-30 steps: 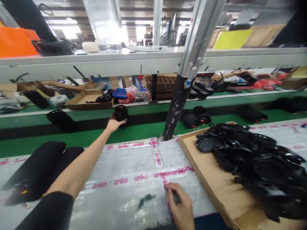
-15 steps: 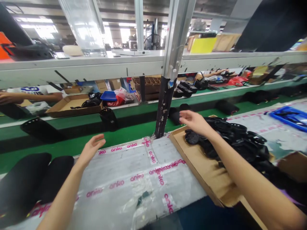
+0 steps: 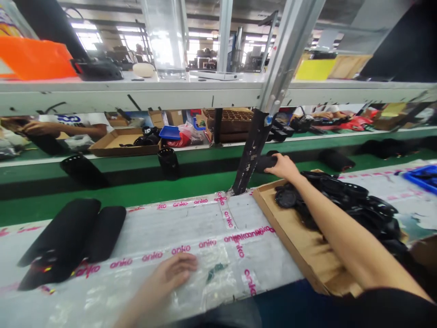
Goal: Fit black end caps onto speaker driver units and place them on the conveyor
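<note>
My right hand (image 3: 284, 166) reaches over the far corner of a cardboard tray, its fingers closed round the end of a black fabric-covered cylinder (image 3: 265, 163). Part of that cylinder is hidden behind the dark post. Low over the plastic-covered table (image 3: 205, 228) is my left hand (image 3: 177, 271), fingers loosely curved and apart, holding nothing. To its left lie several black cylinders (image 3: 73, 228) side by side, coloured wire ends showing at their near ends. The cardboard tray (image 3: 273, 223) under my right forearm holds a heap of black round plastic parts (image 3: 334, 191).
A metal post (image 3: 254, 150) rises between my hands to a white shelf (image 3: 136, 98). Beyond the table runs a green conveyor belt (image 3: 191, 182) carrying more black cylinders (image 3: 168, 161). Across it, a co-worker's hands (image 3: 41, 127) hold a dark cylinder. A blue tray (image 3: 423, 177) sits far right.
My right hand has gone from hovering beside the cylinder to gripping it. My left hand has come back from the belt's edge, nearer to me over the table. The view has shifted left.
</note>
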{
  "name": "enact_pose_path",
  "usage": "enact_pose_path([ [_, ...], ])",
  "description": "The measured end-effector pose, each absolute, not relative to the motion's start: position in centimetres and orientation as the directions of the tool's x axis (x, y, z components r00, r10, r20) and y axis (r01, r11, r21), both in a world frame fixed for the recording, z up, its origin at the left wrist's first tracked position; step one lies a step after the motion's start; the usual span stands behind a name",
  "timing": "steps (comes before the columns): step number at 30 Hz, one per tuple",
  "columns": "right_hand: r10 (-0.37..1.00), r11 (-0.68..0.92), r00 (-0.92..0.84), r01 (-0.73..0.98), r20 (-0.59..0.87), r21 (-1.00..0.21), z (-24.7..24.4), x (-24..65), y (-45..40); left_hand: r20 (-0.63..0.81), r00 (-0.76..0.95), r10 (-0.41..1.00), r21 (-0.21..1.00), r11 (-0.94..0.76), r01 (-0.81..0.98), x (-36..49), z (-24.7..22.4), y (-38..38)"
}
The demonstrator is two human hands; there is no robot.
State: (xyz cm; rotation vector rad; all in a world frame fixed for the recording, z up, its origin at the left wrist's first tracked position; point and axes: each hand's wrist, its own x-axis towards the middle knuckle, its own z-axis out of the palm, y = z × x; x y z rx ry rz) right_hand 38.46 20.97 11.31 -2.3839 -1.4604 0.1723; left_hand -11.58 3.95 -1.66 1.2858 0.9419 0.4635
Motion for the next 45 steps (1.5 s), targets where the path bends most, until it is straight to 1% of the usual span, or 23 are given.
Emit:
enact_pose_path([
  [3,0.942,-0.239,0.300,0.914,0.151,-0.328,15.9,39.7,16.1,-0.269,0.595,0.757,0.962,0.237,0.134,-10.7,0.1,3.9],
  [5,0.975,-0.008,0.081,0.944,0.208,-0.329,18.6,39.5,11.7,-0.212,0.621,0.755,0.976,0.194,0.097,-9.3,1.6,4.1],
  [8,0.976,0.189,-0.141,0.928,0.167,-0.320,20.5,36.6,5.4,-0.088,0.640,0.763,0.996,0.083,0.038,-6.1,3.3,4.8],
  [10,0.948,0.319,-0.295,0.885,0.119,-0.340,20.2,33.3,2.3,0.040,0.656,0.754,0.999,-0.023,-0.034,-3.7,3.9,5.5],
  [12,0.882,0.455,-0.462,0.786,0.091,-0.418,19.1,29.8,0.4,0.151,0.704,0.694,0.988,-0.121,-0.093,-1.7,4.0,6.5],
  [14,0.799,0.543,-0.597,0.666,0.070,-0.512,17.4,26.9,-0.5,0.175,0.789,0.589,0.981,-0.170,-0.091,-0.6,3.8,7.4],
  [16,0.749,0.570,-0.656,0.569,0.092,-0.593,15.4,24.8,-0.6,0.141,0.852,0.504,0.986,-0.150,-0.074,-0.7,3.2,7.9],
  [17,0.763,0.560,-0.633,0.544,0.132,-0.625,14.1,24.2,-0.5,0.131,0.847,0.515,0.990,-0.116,-0.083,-1.1,2.7,7.9],
  [18,0.799,0.535,-0.571,0.531,0.190,-0.657,12.7,23.7,-0.3,0.131,0.813,0.568,0.991,-0.082,-0.102,-1.5,2.1,7.8],
  [19,0.845,0.495,-0.473,0.516,0.250,-0.699,11.1,23.2,-0.2,0.139,0.740,0.658,0.990,-0.064,-0.129,-2.1,1.4,7.5],
  [21,0.912,0.402,-0.267,0.430,0.312,-0.808,7.4,22.1,0.2,0.175,0.509,0.843,0.982,-0.111,-0.154,-3.0,-0.2,6.5],
  [22,0.928,0.365,-0.214,0.342,0.306,-0.866,5.5,21.3,0.3,0.204,0.400,0.893,0.977,-0.163,-0.134,-3.3,-1.0,6.0],
  [24,0.932,0.316,-0.232,0.137,0.279,-0.939,1.9,19.1,0.3,0.266,0.284,0.921,0.964,-0.258,-0.066,-3.5,-2.4,5.1],
  [26,0.944,0.275,-0.190,0.004,0.270,-0.961,-0.9,16.6,0.0,0.302,0.287,0.909,0.952,-0.304,-0.039,-3.3,-3.3,4.5],
  [28,0.958,0.271,-0.075,-0.060,0.275,-0.961,-2.6,14.3,-0.4,0.317,0.320,0.893,0.947,-0.314,-0.062,-3.2,-3.7,4.0],
  [30,0.955,0.294,0.047,-0.067,0.292,-0.953,-3.3,12.7,-0.6,0.335,0.299,0.894,0.942,-0.328,-0.074,-2.9,-3.9,3.6],
  [33,0.920,0.352,0.183,0.009,0.348,-0.936,-3.4,11.5,-0.4,0.364,0.137,0.921,0.931,-0.362,-0.043,-1.6,-4.0,2.8],
  [35,0.891,0.381,0.238,0.076,0.388,-0.922,-3.3,11.0,-0.2,0.364,0.025,0.931,0.931,-0.363,-0.042,-0.3,-4.1,2.3],
  [38,0.869,0.366,0.301,0.145,0.394,-0.919,-3.1,10.1,-0.1,0.361,-0.057,0.931,0.931,-0.363,-0.024,0.8,-4.1,1.8],
  [40,0.864,0.336,0.337,0.164,0.373,-0.927,-3.0,9.5,-0.2,0.349,-0.037,0.936,0.937,-0.349,-0.010,0.2,-3.7,2.0],
  [41,0.864,0.324,0.346,0.172,0.365,-0.930,-2.9,9.2,-0.3,0.319,0.024,0.947,0.948,-0.318,-0.026,-0.6,-3.3,2.2],
  [43,0.862,0.319,0.347,0.195,0.369,-0.928,-2.7,8.9,-0.4,0.215,0.243,0.946,0.975,-0.192,-0.113,-2.9,-2.1,3.2],
  [45,0.859,0.329,0.334,0.218,0.387,-0.919,-2.5,8.7,-0.5,0.103,0.485,0.868,0.980,-0.005,-0.198,-5.3,-0.1,4.9],
])
